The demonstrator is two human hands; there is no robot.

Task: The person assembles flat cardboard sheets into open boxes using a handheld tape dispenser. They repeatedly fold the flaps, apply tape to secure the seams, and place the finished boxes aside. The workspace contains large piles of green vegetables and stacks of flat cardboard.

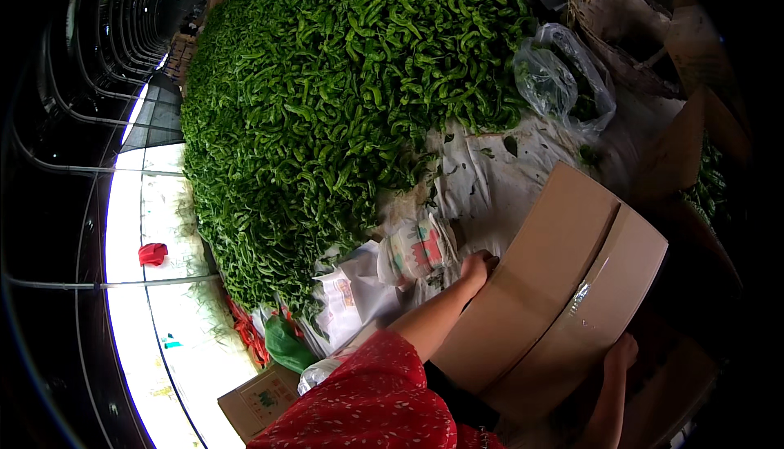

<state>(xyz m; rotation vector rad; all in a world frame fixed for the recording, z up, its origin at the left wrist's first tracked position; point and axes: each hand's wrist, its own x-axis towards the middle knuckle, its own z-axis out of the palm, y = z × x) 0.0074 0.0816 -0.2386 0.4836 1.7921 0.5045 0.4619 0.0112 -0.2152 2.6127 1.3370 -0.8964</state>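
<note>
On the left, a red scrap point(152, 254) lies alone on the bright white floor strip point(135, 228). Next to it rises a big heap of green peppers point(327, 114), spread over white sheeting point(498, 179) that shows bare along the heap's right edge. At the near foot of the heap sit a crumpled printed bag point(416, 249), a green bag point(286, 343) and a small printed carton point(261, 400).

The person, in a red speckled sleeve point(367, 400), holds a brown cardboard box point(563, 294) with its taped bottom seam facing up and tilted. The left hand point(478, 267) grips the box's left edge, just beside the crumpled bag, fingers curled over the rim. The right hand point(622, 352) clasps the box's near right corner, fingers wrapped round it, though their tips are hidden behind the cardboard.

The step in hand looks like handling the sealed box into position beside the heap. The next move would probably call for turning it over so the open side faces up, keeping both grips firm so the flaps do not sag, and setting it on the sheeting near the peppers.

Farther right, a clear plastic bag point(563, 77) holds some peppers, and a woven basket point(621, 24) stands at the top right corner.
</note>
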